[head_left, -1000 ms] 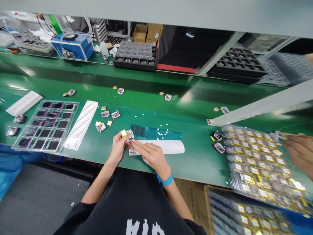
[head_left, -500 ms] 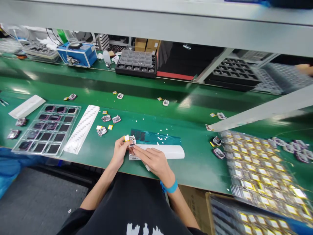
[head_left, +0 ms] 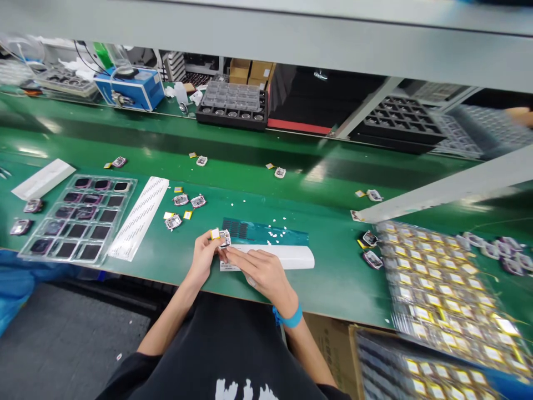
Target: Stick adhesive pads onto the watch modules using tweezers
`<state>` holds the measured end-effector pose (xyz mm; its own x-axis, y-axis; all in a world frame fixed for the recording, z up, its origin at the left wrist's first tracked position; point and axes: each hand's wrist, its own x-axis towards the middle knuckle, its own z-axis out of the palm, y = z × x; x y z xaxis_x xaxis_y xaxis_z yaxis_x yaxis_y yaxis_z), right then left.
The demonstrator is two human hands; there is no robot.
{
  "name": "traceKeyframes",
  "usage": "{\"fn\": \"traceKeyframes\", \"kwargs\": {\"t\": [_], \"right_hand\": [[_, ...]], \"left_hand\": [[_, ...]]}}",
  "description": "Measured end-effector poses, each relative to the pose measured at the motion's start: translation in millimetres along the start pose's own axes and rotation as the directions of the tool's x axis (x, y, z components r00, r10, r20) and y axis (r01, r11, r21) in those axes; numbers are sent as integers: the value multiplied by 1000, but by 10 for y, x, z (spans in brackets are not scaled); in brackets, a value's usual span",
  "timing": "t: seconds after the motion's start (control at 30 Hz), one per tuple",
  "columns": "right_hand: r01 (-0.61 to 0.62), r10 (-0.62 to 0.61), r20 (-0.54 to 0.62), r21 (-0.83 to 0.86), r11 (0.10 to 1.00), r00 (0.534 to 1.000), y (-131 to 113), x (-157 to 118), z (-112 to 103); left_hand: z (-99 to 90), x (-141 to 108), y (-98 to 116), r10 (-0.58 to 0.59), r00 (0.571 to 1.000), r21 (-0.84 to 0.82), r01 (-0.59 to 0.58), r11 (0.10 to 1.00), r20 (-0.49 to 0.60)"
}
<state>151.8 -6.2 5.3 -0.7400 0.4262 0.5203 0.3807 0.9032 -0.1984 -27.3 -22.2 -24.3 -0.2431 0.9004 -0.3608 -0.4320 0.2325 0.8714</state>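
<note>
My left hand (head_left: 202,257) is closed on a small watch-like case (head_left: 225,238), whose yellow-edged battery (head_left: 215,234) sticks out at its left. My right hand (head_left: 262,272) reaches to the lower edge of the same case, fingers pressed together; whatever its fingertips pinch is too small to make out. Under and beside the right hand lies a white curved sheet (head_left: 293,257). Just beyond it is a teal film strip (head_left: 266,231) with dark pieces on its left part, and small white scraps (head_left: 272,235) are scattered on and around it.
On the left are a clear tray of dark screens (head_left: 83,216) and a printed white strip (head_left: 139,219). Several cases with batteries (head_left: 181,200) lie beyond my left hand. At right stand a slanted post (head_left: 437,186) and a large tray of yellow-edged batteries (head_left: 441,283).
The view has shifted very slightly. Both hands stay at the same case, with only a small change in the right hand's pose.
</note>
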Motion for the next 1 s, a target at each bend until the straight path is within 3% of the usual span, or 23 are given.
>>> {"fn": "traceKeyframes", "kwargs": {"t": [0.27, 0.5, 0.73, 1.0], "right_hand": [[-73, 80, -49, 136, 988, 996, -45, -12, 97], [-168, 227, -196, 279, 946, 954, -56, -47, 197], [-180, 227, -123, 307, 934, 966, 47, -27, 140], [-264, 329, -192, 299, 917, 925, 107, -131, 22]], "left_hand": [[-16, -16, -77, 61, 998, 17, -61, 998, -5], [-10, -35, -126, 100, 995, 52, -99, 994, -5], [26, -36, -77, 96, 995, 88, -94, 992, -20], [17, -41, -43, 103, 995, 160, -101, 982, -7]]}}
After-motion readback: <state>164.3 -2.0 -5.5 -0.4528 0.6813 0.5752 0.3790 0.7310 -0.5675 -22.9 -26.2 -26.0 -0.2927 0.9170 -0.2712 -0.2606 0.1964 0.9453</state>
